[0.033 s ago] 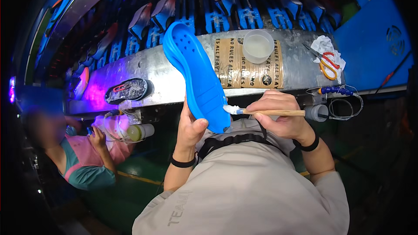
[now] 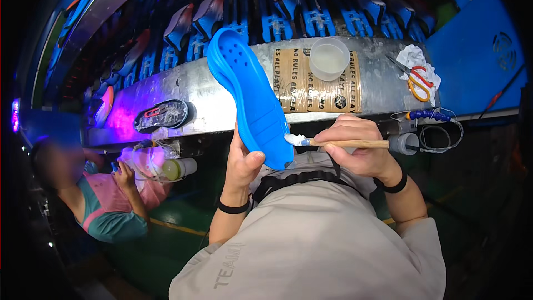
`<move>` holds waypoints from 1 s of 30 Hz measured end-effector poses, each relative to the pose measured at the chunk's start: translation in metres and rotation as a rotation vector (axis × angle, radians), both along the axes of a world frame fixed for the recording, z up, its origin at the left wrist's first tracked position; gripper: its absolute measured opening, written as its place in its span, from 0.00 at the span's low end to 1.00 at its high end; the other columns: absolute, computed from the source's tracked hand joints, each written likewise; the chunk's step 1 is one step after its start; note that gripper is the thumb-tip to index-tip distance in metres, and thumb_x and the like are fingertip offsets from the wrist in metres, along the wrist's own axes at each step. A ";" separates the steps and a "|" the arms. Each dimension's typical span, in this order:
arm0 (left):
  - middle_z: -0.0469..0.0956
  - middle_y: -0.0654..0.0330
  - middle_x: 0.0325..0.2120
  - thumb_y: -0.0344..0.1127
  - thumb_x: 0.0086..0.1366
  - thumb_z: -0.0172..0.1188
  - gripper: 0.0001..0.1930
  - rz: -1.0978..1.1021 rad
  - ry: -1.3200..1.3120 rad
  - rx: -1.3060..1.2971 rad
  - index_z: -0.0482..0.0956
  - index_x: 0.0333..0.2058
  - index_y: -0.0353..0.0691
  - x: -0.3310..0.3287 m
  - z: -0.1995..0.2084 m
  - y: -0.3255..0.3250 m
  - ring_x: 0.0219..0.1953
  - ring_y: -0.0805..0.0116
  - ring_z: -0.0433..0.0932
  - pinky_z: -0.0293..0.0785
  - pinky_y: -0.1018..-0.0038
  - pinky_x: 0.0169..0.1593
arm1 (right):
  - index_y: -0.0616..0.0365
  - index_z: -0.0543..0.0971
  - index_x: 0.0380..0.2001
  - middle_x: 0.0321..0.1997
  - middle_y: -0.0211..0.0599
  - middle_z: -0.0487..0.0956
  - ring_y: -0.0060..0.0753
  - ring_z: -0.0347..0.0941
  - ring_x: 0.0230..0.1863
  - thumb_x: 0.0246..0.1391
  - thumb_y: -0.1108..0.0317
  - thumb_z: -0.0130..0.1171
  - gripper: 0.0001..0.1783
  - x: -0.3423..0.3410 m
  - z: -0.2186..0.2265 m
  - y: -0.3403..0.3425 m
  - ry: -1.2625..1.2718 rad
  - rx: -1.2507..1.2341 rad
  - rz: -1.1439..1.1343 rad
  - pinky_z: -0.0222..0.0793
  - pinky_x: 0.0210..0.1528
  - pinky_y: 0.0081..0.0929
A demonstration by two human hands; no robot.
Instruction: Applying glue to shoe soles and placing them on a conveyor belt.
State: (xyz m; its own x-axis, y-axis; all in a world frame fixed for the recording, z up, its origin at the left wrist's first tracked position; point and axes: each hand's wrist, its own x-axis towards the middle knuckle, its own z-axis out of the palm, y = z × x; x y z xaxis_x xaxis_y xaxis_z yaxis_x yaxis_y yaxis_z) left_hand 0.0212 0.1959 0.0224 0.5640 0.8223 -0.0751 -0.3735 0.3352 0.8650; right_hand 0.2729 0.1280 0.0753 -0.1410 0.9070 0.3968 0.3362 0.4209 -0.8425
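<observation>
Blue shoe sole (image 2: 252, 97), centre of frame, tilted — the left hand (image 2: 242, 164) grips its lower end. Wooden-handled brush (image 2: 366, 144), right of centre — the right hand (image 2: 361, 159) pinches it, white tip meeting the sole's edge. Translucent tub (image 2: 329, 60), upper centre-right.

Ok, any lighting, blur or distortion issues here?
In the head view, the metal bench curves, corners go dark, purple light tints the bench's left end, and the co-worker's head is blurred; the blue sole and brush look fairly sharp.

Dim surroundings, violet glare on bench (image 2: 208, 91), curved edges
</observation>
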 end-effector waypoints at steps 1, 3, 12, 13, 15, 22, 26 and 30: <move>0.70 0.45 0.59 0.52 0.51 0.74 0.56 0.007 -0.006 0.002 0.52 0.70 0.33 0.000 0.000 0.001 0.59 0.51 0.76 0.74 0.56 0.62 | 0.60 0.85 0.35 0.29 0.37 0.84 0.34 0.79 0.28 0.48 0.77 0.64 0.08 0.000 0.000 0.000 0.002 -0.002 -0.002 0.71 0.34 0.30; 0.70 0.44 0.59 0.54 0.51 0.74 0.56 0.009 -0.006 0.001 0.52 0.70 0.32 0.000 -0.002 0.001 0.58 0.51 0.76 0.75 0.56 0.61 | 0.61 0.85 0.35 0.29 0.37 0.84 0.34 0.79 0.28 0.49 0.77 0.64 0.08 0.000 0.000 -0.001 0.060 -0.042 0.001 0.71 0.34 0.29; 0.62 0.31 0.59 0.62 0.51 0.73 0.61 -0.199 -0.825 -0.481 0.49 0.70 0.30 -0.013 -0.006 0.011 0.53 0.43 0.73 0.84 0.62 0.47 | 0.68 0.80 0.50 0.42 0.43 0.83 0.23 0.76 0.38 0.65 0.71 0.52 0.15 0.022 -0.020 -0.011 0.423 0.095 -0.465 0.72 0.42 0.20; 0.60 0.31 0.59 0.63 0.52 0.72 0.61 -0.239 -0.937 -0.540 0.47 0.70 0.31 -0.016 -0.010 0.012 0.51 0.44 0.72 0.84 0.63 0.45 | 0.69 0.79 0.52 0.43 0.43 0.83 0.21 0.75 0.37 0.66 0.72 0.52 0.16 0.027 -0.028 -0.009 0.434 0.109 -0.540 0.71 0.43 0.19; 0.58 0.34 0.58 0.59 0.54 0.72 0.58 -0.290 -1.002 -0.574 0.46 0.71 0.37 -0.018 -0.018 0.012 0.51 0.46 0.70 0.83 0.63 0.45 | 0.69 0.78 0.54 0.44 0.43 0.83 0.21 0.74 0.37 0.67 0.72 0.51 0.17 0.040 -0.048 -0.001 0.372 0.117 -0.638 0.71 0.44 0.19; 0.57 0.37 0.56 0.60 0.52 0.74 0.59 -0.265 -1.084 -0.677 0.47 0.71 0.40 -0.030 -0.018 0.013 0.48 0.51 0.70 0.82 0.65 0.42 | 0.66 0.77 0.58 0.49 0.42 0.82 0.20 0.73 0.38 0.69 0.70 0.51 0.18 0.065 -0.098 0.014 0.254 0.037 -0.815 0.72 0.46 0.22; 0.59 0.38 0.55 0.61 0.52 0.73 0.58 -0.279 -1.093 -0.668 0.48 0.71 0.40 -0.032 -0.018 0.018 0.44 0.54 0.71 0.80 0.66 0.41 | 0.63 0.77 0.59 0.50 0.42 0.81 0.22 0.74 0.38 0.69 0.70 0.51 0.18 0.077 -0.118 0.025 0.179 -0.011 -0.866 0.72 0.45 0.22; 0.60 0.38 0.56 0.61 0.52 0.73 0.58 -0.287 -1.039 -0.675 0.48 0.71 0.39 -0.036 -0.010 0.018 0.45 0.52 0.73 0.80 0.64 0.41 | 0.64 0.76 0.59 0.52 0.41 0.79 0.25 0.74 0.40 0.68 0.73 0.50 0.19 0.085 -0.137 0.025 0.151 -0.040 -0.856 0.72 0.44 0.23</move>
State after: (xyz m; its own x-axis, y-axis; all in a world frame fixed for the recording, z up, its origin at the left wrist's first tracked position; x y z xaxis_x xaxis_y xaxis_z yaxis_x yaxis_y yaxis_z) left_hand -0.0153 0.2140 0.0120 0.7595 0.6322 0.1533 -0.6113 0.7742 -0.1639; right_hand 0.3577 0.1526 -0.0622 0.6476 0.6909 0.3215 0.4066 0.0435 -0.9126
